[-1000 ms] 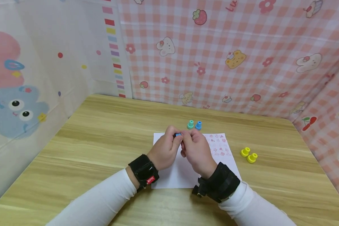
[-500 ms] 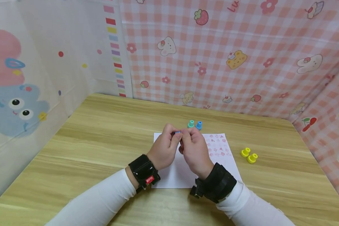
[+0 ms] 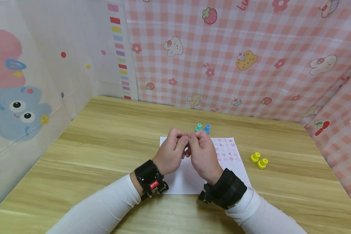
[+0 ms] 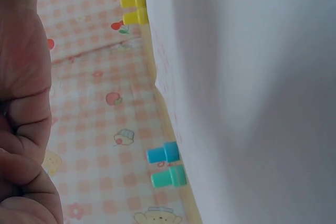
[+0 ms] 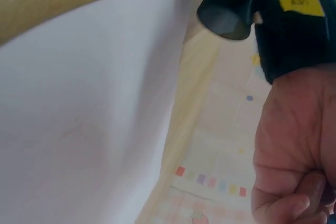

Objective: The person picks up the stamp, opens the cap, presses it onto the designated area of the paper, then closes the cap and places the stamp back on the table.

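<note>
My left hand [image 3: 170, 152] and right hand [image 3: 204, 154] meet fingertip to fingertip above a white sheet of paper [image 3: 187, 175]. Between them they pinch a small blue piece [image 3: 188, 142], of which only a sliver shows; the fingers hide the rest, and I cannot tell its kind. Rows of small red printed pictures cover the sheet's upper right part. In the left wrist view, curled fingers [image 4: 29, 129] fill the left edge. The right wrist view shows the right hand's fingers [image 5: 283, 208] bent inward at the lower right.
Behind the sheet stand a teal toy stamp [image 3: 198, 127] and a blue toy stamp [image 3: 207, 129]. Two yellow toy stamps [image 3: 262, 163] are to the sheet's right. The wooden table [image 3: 84, 156] backs onto a pink checked cloth [image 3: 187, 71].
The blue piece between the fingertips shows less than a second ago, as the fingers have closed in over it. Both hands stay in nearly the same place; the stamps have not moved.
</note>
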`<state>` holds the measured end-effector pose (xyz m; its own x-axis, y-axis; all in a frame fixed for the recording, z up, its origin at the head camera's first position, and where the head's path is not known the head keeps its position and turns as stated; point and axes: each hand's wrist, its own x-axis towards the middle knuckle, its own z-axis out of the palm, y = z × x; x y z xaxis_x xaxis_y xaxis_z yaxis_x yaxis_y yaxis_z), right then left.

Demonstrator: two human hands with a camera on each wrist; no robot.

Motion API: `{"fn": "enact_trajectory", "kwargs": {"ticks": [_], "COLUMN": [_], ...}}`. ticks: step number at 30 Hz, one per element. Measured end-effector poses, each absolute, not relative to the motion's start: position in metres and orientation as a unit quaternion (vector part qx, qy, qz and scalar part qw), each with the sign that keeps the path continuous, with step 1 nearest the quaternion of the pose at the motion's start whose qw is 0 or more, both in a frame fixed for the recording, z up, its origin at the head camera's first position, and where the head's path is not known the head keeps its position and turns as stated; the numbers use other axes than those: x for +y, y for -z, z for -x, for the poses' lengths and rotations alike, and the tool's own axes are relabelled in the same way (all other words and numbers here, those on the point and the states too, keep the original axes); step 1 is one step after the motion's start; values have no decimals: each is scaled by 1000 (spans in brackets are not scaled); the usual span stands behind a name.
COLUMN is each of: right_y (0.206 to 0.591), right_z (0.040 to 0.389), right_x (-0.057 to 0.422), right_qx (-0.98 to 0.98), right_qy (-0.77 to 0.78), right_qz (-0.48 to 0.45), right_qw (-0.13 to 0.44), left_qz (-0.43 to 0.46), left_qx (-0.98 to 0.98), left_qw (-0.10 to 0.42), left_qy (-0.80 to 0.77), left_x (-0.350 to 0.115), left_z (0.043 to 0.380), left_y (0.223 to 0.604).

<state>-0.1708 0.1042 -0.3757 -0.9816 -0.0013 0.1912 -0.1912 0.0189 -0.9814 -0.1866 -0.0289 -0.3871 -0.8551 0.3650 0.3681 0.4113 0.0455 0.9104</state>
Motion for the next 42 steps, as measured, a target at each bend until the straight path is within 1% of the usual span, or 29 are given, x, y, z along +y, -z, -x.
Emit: {"fn": "enact_trajectory", "kwargs": {"ticks": [3,5,11,14,23,26,28,33,35,38,42], "right_y": [376,376,373,372,376,377,376,370,368,367,369], "right_z": [170,171,171,170,169,169,169,172,172,171,169], "right_x": [105,106,106,107,112,112,112,112,111,108,105], "right_qx": [-712,-707,-689,-702,-743,-745,-739,-723,-720,-709,-701], "right_qy": [-695,-701,-722,-709,-655,-653,-663,-690,-694,-704,-712], "right_qz": [-72,-68,-46,-54,-108,-109,-94,-31,-17,-18,-38], "right_qw": [69,63,30,38,83,87,74,5,-10,-5,20], "left_qz": [270,274,282,281,263,263,267,287,294,297,282], "left_qx": [-715,-719,-751,-743,-716,-726,-741,-775,-776,-765,-748], "left_qw": [3,1,27,26,-17,-23,-17,5,9,25,50], "left_qy": [646,638,596,607,647,635,616,564,558,571,599], "left_x": [-28,-29,-33,-32,-30,-31,-32,-35,-36,-34,-30], "left_z": [187,188,189,188,186,186,187,191,192,192,189], "left_y": [387,387,386,386,388,386,385,384,385,387,389]}}
